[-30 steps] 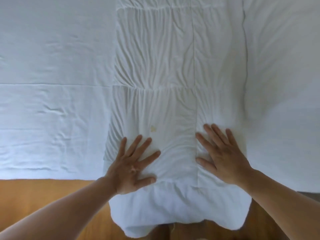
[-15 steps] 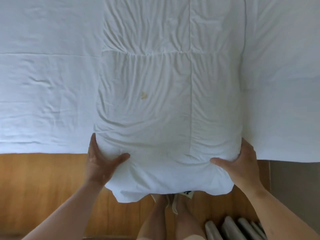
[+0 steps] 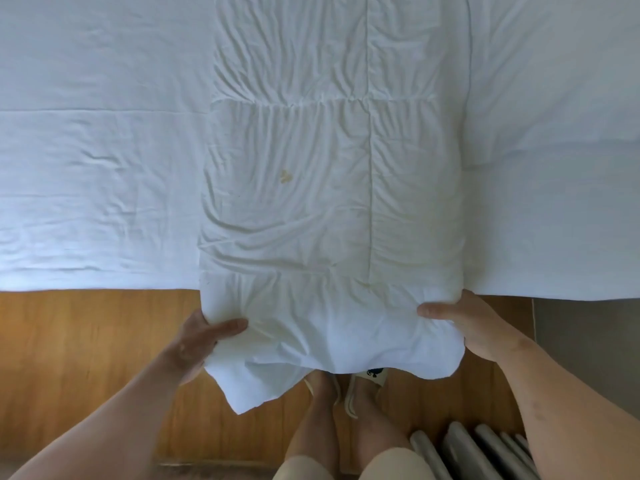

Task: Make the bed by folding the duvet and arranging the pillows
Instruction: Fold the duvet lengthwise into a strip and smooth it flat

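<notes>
Bedsheet [image 3: 90,174], white and lightly wrinkled, covers the bed at 9 o'clock. At 7 o'clock the left hand [image 3: 199,342] grips the near left corner of the duvet [image 3: 332,202], with the thumb on top and the fingers hidden under the cloth. The folded duvet lies as a long strip from 12 o'clock to the centre, and its near end hangs past the bed edge over the wooden floor [image 3: 86,358]. At 4 o'clock the right hand [image 3: 465,323] grips the near right corner in the same way.
</notes>
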The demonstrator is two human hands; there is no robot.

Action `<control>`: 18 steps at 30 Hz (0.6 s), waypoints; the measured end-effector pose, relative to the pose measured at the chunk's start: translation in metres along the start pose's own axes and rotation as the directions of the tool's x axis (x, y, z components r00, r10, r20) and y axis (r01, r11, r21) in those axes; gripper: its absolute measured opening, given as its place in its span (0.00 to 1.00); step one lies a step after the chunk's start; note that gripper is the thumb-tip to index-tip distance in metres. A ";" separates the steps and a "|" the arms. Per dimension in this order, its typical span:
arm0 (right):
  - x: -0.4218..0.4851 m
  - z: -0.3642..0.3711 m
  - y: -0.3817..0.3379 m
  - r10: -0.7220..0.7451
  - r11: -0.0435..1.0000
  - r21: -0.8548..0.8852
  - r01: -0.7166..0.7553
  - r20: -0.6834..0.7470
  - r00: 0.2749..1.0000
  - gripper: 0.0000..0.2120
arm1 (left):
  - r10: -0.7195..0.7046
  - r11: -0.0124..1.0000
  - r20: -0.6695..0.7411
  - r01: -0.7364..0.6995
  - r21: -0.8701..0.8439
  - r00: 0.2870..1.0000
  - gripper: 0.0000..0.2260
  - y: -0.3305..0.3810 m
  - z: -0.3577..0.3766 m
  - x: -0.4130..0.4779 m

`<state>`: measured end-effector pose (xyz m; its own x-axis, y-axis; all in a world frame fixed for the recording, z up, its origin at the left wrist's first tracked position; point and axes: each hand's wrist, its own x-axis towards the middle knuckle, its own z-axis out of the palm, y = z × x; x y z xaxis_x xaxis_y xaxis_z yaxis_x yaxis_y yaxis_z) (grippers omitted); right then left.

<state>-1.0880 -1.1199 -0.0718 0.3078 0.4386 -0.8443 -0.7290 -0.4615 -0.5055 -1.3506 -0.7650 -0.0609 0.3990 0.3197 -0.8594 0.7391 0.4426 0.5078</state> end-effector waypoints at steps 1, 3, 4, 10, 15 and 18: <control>-0.005 0.001 0.006 0.006 1.000 0.016 -0.006 0.042 0.999 0.30 | -0.006 1.000 0.011 0.006 -0.023 1.000 0.25 -0.002 0.002 -0.007; -0.016 0.006 0.018 0.010 1.000 0.001 -0.010 0.083 0.997 0.33 | -0.005 0.999 0.015 0.006 -0.049 1.000 0.24 -0.004 0.005 -0.018; -0.021 0.010 0.022 0.009 1.000 -0.003 -0.009 0.073 0.997 0.34 | -0.003 0.998 0.020 0.004 -0.059 1.000 0.25 -0.005 0.006 -0.024; -0.050 0.027 0.023 0.060 0.998 0.034 -0.060 0.009 0.998 0.36 | 0.032 0.995 0.070 -0.025 -0.095 0.997 0.34 -0.002 0.005 -0.048; -0.076 0.037 0.017 0.109 0.994 0.016 -0.110 0.040 0.993 0.34 | 0.011 0.999 0.184 -0.001 -0.054 0.983 0.31 0.014 -0.001 -0.064; -0.095 0.036 0.008 0.138 0.990 -0.017 -0.137 0.056 0.989 0.29 | -0.020 1.000 0.228 0.023 -0.007 0.974 0.33 0.023 -0.016 -0.078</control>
<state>-1.1451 -1.1373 0.0105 0.1694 0.4137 -0.8945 -0.7540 -0.5301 -0.3880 -1.3730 -0.7658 0.0187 0.4969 0.1115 -0.8606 0.7442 0.4553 0.4887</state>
